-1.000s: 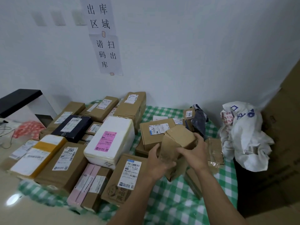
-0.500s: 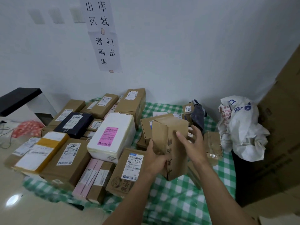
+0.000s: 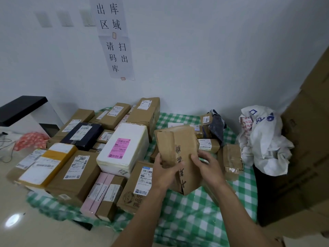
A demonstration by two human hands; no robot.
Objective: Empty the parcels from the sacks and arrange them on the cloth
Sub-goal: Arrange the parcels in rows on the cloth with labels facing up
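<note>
The 2 hands hold a brown cardboard parcel [image 3: 179, 157] upright above the green checked cloth [image 3: 192, 220]: left hand [image 3: 164, 172] and right hand [image 3: 207, 164] fingers curl round its sides.

A green checked cloth [image 3: 195, 216] lies on the floor [image 3: 44, 229] against the wall [image 3: 195, 59]. Cartons [image 3: 74, 177] cover its left half, a white foam box [image 3: 124, 148] in their middle; a white sack [image 3: 263, 139] sits at its right edge

Bare forearms [image 3: 236, 207], bare hands [image 3: 164, 173]
</note>
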